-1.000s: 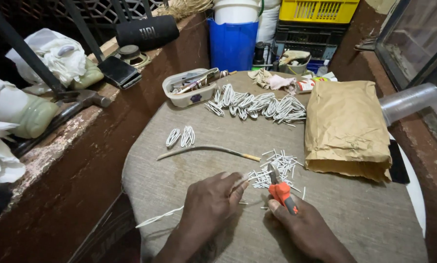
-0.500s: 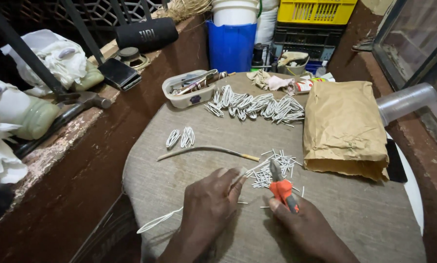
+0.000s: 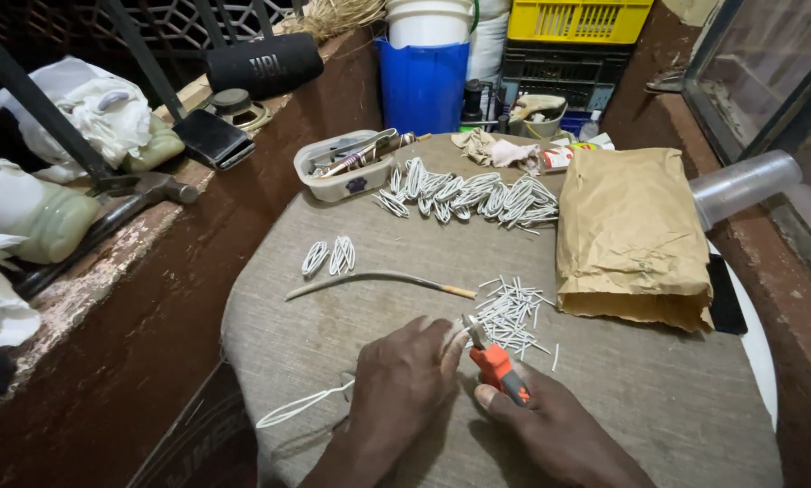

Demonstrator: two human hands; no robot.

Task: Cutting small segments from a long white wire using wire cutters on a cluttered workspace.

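My left hand (image 3: 404,383) rests on the cloth-covered round table (image 3: 659,398) and pinches a white wire (image 3: 299,408) whose looped tail runs off to the left. My right hand (image 3: 550,427) grips orange-handled pliers (image 3: 493,360), their jaws meeting the wire at my left fingertips. Just beyond the jaws lies a heap of short cut white wire pieces (image 3: 512,314). A thin curved blade with a wooden handle (image 3: 378,280) lies ahead of my left hand.
Two small wire coils (image 3: 330,257) and a long row of folded wire loops (image 3: 467,196) lie farther back. A white tray of tools (image 3: 344,164), a brown paper bag (image 3: 630,233), a clear plastic cup (image 3: 745,185), a blue bucket (image 3: 424,83) and a hammer (image 3: 116,212) on the left ledge surround the table.
Both hands have shifted slightly toward me and left with the wire and pliers. The wire's looped tail now trails farther left on the cloth.
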